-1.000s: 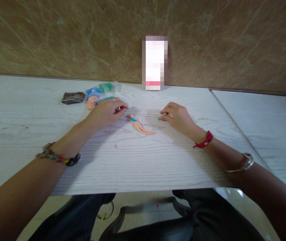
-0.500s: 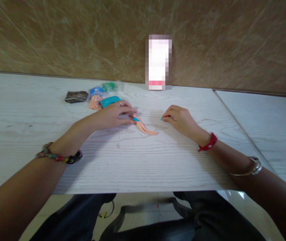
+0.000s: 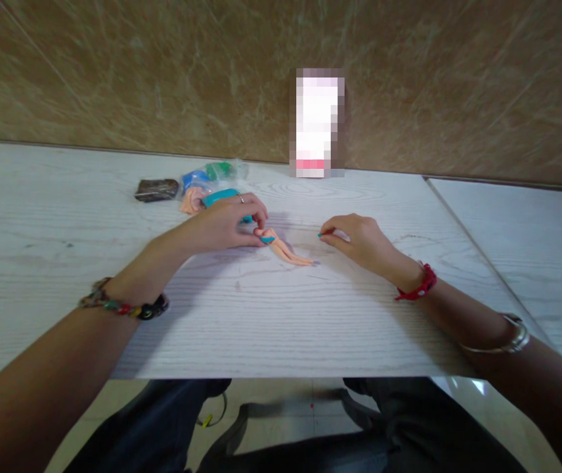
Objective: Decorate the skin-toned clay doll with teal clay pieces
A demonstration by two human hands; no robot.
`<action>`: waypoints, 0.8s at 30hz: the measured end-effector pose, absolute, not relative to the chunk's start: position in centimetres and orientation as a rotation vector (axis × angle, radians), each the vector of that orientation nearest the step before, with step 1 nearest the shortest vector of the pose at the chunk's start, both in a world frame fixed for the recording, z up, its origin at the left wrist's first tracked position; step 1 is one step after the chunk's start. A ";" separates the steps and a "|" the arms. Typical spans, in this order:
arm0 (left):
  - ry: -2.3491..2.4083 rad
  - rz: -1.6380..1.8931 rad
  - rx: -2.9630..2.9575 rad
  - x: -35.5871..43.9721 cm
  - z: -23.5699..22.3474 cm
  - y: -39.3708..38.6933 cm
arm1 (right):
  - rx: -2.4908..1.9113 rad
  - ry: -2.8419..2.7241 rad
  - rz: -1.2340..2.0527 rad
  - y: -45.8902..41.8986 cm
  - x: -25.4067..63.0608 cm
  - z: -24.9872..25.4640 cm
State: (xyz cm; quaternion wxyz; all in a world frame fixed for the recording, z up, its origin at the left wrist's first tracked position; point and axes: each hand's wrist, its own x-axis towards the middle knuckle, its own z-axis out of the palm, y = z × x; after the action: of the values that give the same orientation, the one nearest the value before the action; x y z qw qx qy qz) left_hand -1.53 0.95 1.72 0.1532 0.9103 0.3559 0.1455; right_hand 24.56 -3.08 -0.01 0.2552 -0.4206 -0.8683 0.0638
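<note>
left hand (image 3: 226,222) holds figure (image 3: 285,252), right hand (image 3: 362,240) blue bit (image 3: 320,235)

The left hand (image 3: 226,222), apart from the figure (image 3: 288,252) a second earlier, had moved right to the middle of the frame and taken the head end between thumb and finger. The figure had turned: its blue patch (image 3: 267,240), previously uppermost, sat along the lower edge. More of the teal packet (image 3: 216,197) showed, left of centre. The right hand's (image 3: 360,240) forefinger had closed against the thumb at the blue bit (image 3: 320,235).
</note>
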 end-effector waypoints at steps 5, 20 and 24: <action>1.121 0.263 2.567 -1.7 2.3 0.7 | -1.060 -2.371 0.268 -3.6 24.4 0.2; 1.031 0.653 2.706 0.9 1.4 -1.2 | -1.152 -2.149 -0.078 -4.1 24.9 0.7; 0.947 0.513 2.906 1.5 0.6 -1.6 | -1.272 -2.205 -0.147 -3.4 25.8 0.6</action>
State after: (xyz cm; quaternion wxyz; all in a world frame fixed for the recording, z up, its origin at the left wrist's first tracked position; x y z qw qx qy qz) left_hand 1.46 -1.61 0.59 0.0211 0.9374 0.3056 0.1656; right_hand 25.77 -3.36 0.63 0.2918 -0.4771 -0.8272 -0.0551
